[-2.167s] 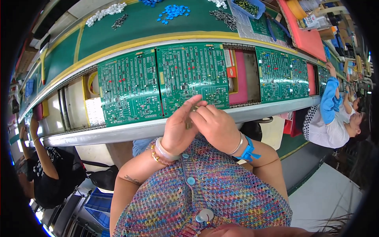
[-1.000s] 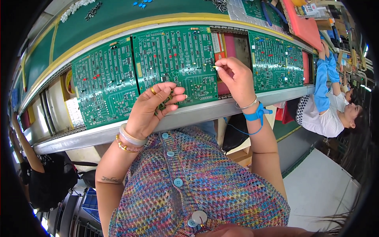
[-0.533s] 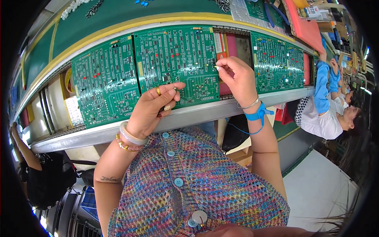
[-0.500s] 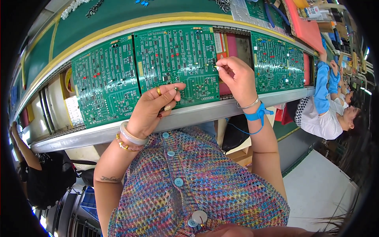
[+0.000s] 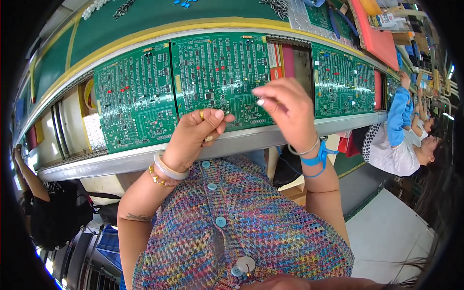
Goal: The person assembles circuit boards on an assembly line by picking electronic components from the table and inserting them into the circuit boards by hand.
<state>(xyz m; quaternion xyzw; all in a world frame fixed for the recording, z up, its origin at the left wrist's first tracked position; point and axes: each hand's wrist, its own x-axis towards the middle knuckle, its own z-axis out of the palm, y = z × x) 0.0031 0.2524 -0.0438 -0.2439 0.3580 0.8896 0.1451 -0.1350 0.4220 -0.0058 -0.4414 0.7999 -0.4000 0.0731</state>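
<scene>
My left hand [image 5: 193,137] is curled into a loose fist over the near edge of the middle green circuit board [image 5: 220,72], with a small pale part showing between its fingers. It wears a ring and bracelets. My right hand [image 5: 285,111] hovers just right of it above the same board, thumb and forefinger pinched together. Whether anything is in the pinch is too small to tell. A blue strap circles the right wrist.
More green boards lie left [image 5: 133,106] and right [image 5: 343,87] on the conveyor, behind a metal rail [image 5: 121,162]. A green shelf [image 5: 145,19] beyond holds loose parts. One co-worker sits at the right [image 5: 401,145], another at the left [image 5: 48,212].
My right hand has come off the board's right edge, moving left and toward me, closer to my left hand. The left hand has stayed curled at the board's near edge.
</scene>
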